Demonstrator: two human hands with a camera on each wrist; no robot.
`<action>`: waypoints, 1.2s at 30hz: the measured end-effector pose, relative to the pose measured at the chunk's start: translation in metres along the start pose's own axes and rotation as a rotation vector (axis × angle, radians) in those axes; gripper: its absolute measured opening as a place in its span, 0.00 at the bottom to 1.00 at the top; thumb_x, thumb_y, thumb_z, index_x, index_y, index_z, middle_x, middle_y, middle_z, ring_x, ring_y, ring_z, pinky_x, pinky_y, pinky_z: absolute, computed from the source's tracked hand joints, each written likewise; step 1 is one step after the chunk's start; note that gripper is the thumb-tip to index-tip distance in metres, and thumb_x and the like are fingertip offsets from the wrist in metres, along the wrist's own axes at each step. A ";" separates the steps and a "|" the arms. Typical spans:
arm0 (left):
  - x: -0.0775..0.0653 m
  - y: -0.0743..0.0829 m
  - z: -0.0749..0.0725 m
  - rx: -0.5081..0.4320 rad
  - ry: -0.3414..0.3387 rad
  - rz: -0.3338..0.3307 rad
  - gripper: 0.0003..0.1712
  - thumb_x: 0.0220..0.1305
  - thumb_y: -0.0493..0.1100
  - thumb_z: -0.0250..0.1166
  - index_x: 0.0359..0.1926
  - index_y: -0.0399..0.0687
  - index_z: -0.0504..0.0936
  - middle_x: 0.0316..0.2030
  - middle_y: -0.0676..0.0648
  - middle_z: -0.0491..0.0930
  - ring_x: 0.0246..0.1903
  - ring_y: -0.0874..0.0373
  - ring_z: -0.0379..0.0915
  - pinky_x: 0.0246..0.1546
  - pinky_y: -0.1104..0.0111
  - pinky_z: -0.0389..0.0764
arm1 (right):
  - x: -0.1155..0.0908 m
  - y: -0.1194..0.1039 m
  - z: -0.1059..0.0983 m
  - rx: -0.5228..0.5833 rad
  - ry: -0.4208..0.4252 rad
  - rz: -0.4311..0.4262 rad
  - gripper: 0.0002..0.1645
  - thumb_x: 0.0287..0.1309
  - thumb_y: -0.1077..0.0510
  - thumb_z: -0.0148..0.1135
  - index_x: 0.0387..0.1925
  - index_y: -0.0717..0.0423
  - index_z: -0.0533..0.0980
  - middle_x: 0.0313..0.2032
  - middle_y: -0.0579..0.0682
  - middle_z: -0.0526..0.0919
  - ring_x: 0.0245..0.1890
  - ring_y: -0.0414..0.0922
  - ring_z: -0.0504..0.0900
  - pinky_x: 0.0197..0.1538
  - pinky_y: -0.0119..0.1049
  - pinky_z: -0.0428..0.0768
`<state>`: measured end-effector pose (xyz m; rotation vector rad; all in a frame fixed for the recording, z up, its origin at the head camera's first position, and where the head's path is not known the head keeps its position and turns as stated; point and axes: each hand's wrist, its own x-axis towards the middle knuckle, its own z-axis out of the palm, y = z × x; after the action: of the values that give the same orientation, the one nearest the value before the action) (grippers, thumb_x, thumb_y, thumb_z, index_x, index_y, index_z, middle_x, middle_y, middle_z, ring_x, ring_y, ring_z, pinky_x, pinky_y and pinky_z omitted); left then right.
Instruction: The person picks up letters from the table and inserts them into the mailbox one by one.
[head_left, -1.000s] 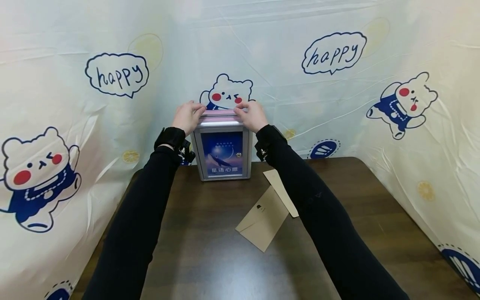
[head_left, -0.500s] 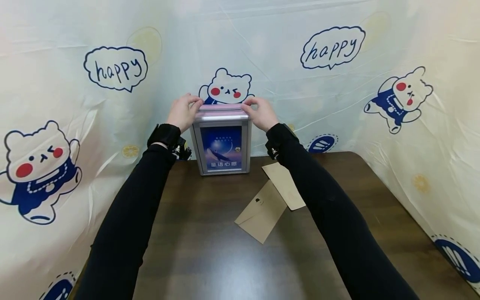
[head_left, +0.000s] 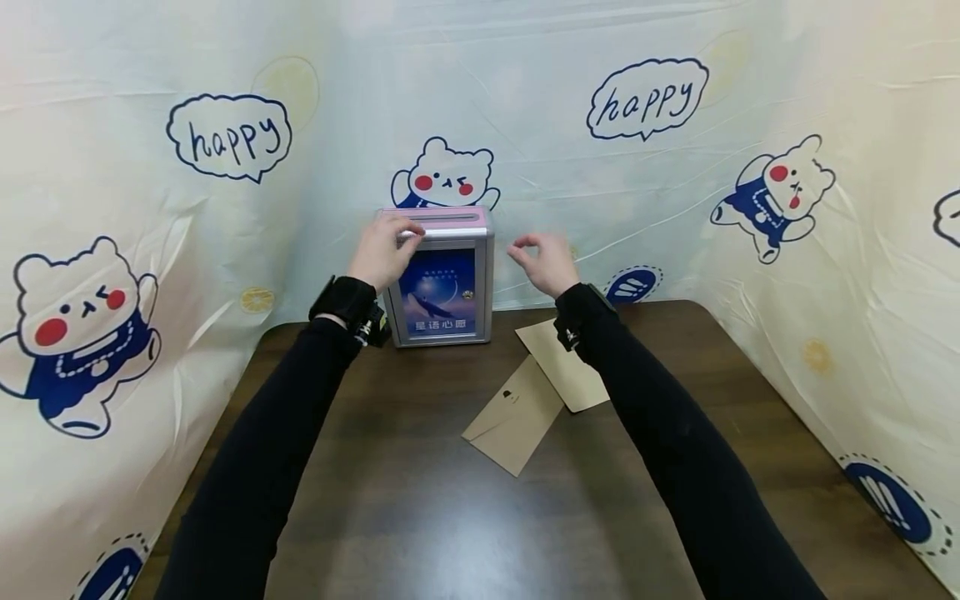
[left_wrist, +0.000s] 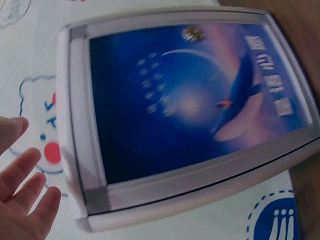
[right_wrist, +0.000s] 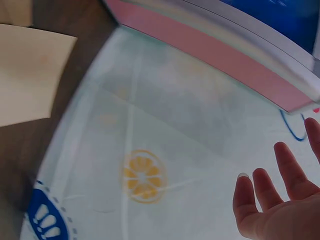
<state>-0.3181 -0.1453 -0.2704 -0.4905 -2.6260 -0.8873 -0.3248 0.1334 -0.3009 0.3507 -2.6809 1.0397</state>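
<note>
A silver-framed box [head_left: 442,287] with a pink top and a blue whale picture on its front stands upright at the back of the table. A dark slot [head_left: 450,217] runs along its top. My left hand [head_left: 381,252] hovers by the box's upper left, overlapping it in the head view; in the left wrist view its fingers [left_wrist: 20,180] are loosely spread beside the frame and grip nothing. To the right of the box my right hand [head_left: 546,262] is raised in the air; its bent fingers [right_wrist: 287,165] hold nothing in the right wrist view.
Two kraft-paper envelopes lie on the brown table: a front one [head_left: 513,417] and a rear one [head_left: 551,354], partly under the right forearm. A patterned cloth [head_left: 330,208] with bears and "happy" bubbles hangs behind and at both sides.
Both hands have come off the box's top. The right one has moved right and down, the left one down in front of the box. The slot shows more plainly; the envelopes stay put.
</note>
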 end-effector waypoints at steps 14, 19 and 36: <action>-0.047 -0.009 0.068 0.032 -0.256 0.005 0.18 0.74 0.43 0.62 0.59 0.40 0.81 0.61 0.37 0.78 0.64 0.41 0.74 0.68 0.49 0.73 | -0.037 0.051 0.032 0.018 -0.068 0.028 0.20 0.77 0.51 0.54 0.57 0.62 0.79 0.61 0.62 0.82 0.68 0.58 0.74 0.72 0.52 0.69; -0.067 -0.008 0.101 0.050 -0.364 -0.029 0.16 0.72 0.47 0.65 0.55 0.44 0.84 0.54 0.41 0.85 0.55 0.46 0.81 0.59 0.52 0.80 | -0.047 0.062 0.041 0.023 -0.069 0.030 0.20 0.77 0.52 0.54 0.57 0.62 0.79 0.61 0.62 0.81 0.67 0.58 0.75 0.71 0.52 0.70; -0.163 0.024 0.160 0.384 -0.569 -0.192 0.27 0.54 0.66 0.75 0.25 0.48 0.80 0.28 0.48 0.83 0.33 0.49 0.83 0.36 0.53 0.83 | -0.078 0.076 0.042 0.024 -0.101 0.052 0.21 0.77 0.49 0.55 0.58 0.60 0.79 0.62 0.61 0.80 0.69 0.59 0.73 0.73 0.52 0.68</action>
<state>-0.1941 -0.0616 -0.4451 -0.4403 -3.3023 -0.2885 -0.2811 0.1694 -0.4026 0.3495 -2.7829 1.0979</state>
